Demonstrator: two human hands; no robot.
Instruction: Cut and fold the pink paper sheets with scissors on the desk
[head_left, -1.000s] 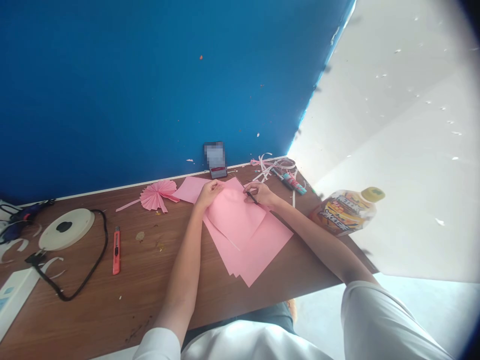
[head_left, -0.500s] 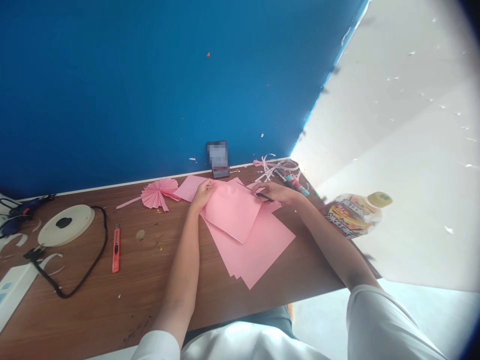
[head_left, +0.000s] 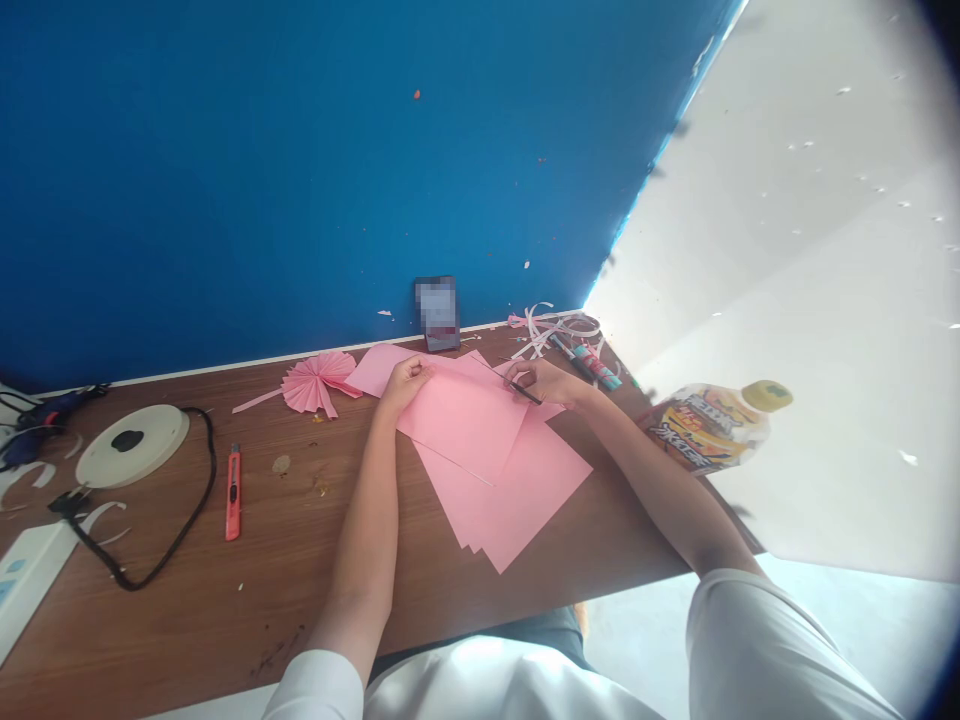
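My left hand (head_left: 409, 380) pinches the upper left edge of a pink sheet of paper (head_left: 465, 425), holding it tilted above other pink sheets (head_left: 536, 480) on the table. In my right hand (head_left: 541, 382), at the sheet's right side, is a pair of scissors (head_left: 527, 393). Their dark handle shows below the fingers, and a thin blade reaches left near the paper's upper edge; I cannot tell whether it touches. Beyond my left hand lies another pink paper piece (head_left: 375, 367). To its left is a pleated pink paper fan (head_left: 319, 384) with a strip.
A red box cutter (head_left: 233, 495), a round pale disc with a black cord (head_left: 139, 450) and a white power strip (head_left: 34, 575) are on the left. A phone (head_left: 439, 315) leans on the blue wall. Paper strips (head_left: 544, 330), a tube (head_left: 596, 365) and a bottle (head_left: 705, 430) are on the right.
The held sheet's lower edge has shifted slightly and looks flatter. The scissors have turned a little in my right hand, with more of the dark handle showing. My left hand stays on the sheet.
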